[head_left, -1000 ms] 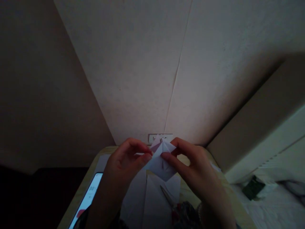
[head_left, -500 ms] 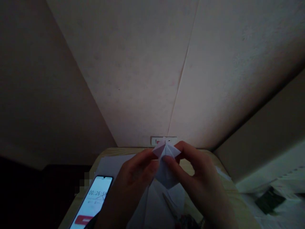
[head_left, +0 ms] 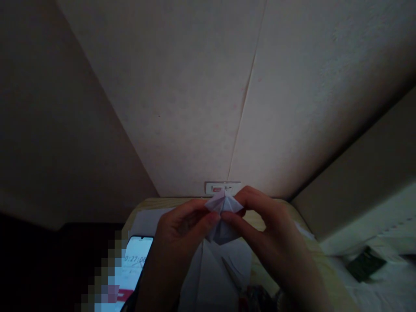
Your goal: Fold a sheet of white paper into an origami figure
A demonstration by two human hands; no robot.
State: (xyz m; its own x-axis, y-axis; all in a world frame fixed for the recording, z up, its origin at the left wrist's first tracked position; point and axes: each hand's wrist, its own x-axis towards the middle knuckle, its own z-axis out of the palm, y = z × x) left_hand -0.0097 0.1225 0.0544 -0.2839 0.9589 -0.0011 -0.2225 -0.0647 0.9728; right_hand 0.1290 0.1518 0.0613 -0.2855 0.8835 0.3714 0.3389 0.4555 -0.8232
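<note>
A small folded white paper piece (head_left: 223, 216) is held above the wooden table (head_left: 156, 204), pointed at top and bottom. My left hand (head_left: 183, 232) pinches its left side with thumb and fingers closed. My right hand (head_left: 269, 234) pinches its right side, thumb in front and fingers curled over the top. More white paper sheets (head_left: 214, 273) lie flat on the table beneath my hands. The room is dim.
A lit phone (head_left: 134, 264) showing a timer lies at the table's left front. Scissors (head_left: 235, 275) rest on the sheets. A wall socket (head_left: 221, 187) sits behind the table. A bed with a dark object (head_left: 365, 263) is at the right.
Both hands have closed in tighter on the folded paper, squeezing it narrower. The view shifted slightly, and the phone's timer has run on.
</note>
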